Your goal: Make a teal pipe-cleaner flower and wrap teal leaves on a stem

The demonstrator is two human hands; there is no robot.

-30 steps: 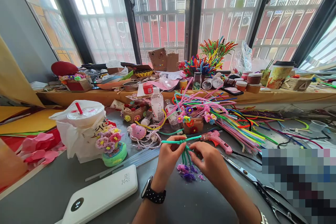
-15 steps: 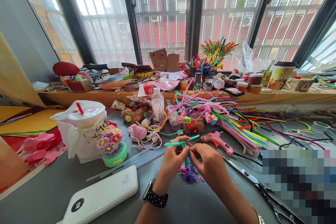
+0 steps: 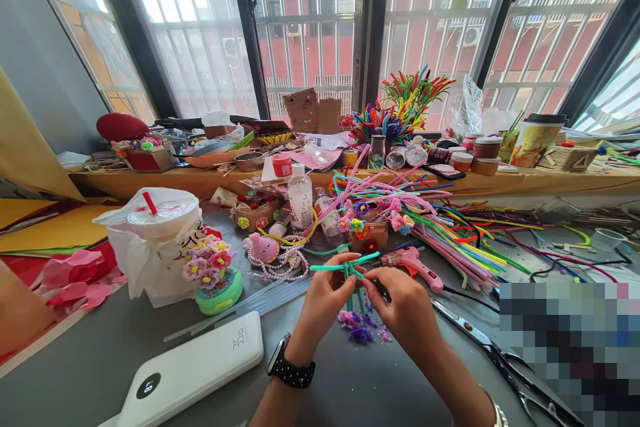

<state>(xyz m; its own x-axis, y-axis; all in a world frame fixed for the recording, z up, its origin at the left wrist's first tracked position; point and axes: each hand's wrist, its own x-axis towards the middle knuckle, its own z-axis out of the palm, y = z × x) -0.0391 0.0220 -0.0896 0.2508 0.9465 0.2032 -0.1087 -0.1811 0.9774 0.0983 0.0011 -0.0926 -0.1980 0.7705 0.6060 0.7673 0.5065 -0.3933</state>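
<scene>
Green pipe cleaners (image 3: pixel 330 268) are gathered between my two hands above the grey table, some pointing left and upper right, others hanging down. My left hand (image 3: pixel 327 295), on the wrist with a black dotted watch band, is closed on the bunch. The fingers of my right hand (image 3: pixel 395 293) pinch a green strand at its right side. Purple and pink fuzzy flowers (image 3: pixel 359 328) show below the hanging strands; whether they are joined to them I cannot tell. Just behind my right hand lies a pink hot glue gun (image 3: pixel 417 267).
Large scissors (image 3: pixel 480 333) lie at the right, a white power bank (image 3: pixel 195 373) at the left. A bagged drink cup (image 3: pixel 160 220) and a small flower pot (image 3: pixel 219 293) stand at the left. Loose pipe cleaners (image 3: pixel 465 253) and clear glue sticks (image 3: pixel 240 307) lie behind.
My right hand has drawn slightly outward, to the right, along the green strand. The bunch shows more openly between the hands; my left hand keeps its hold.
</scene>
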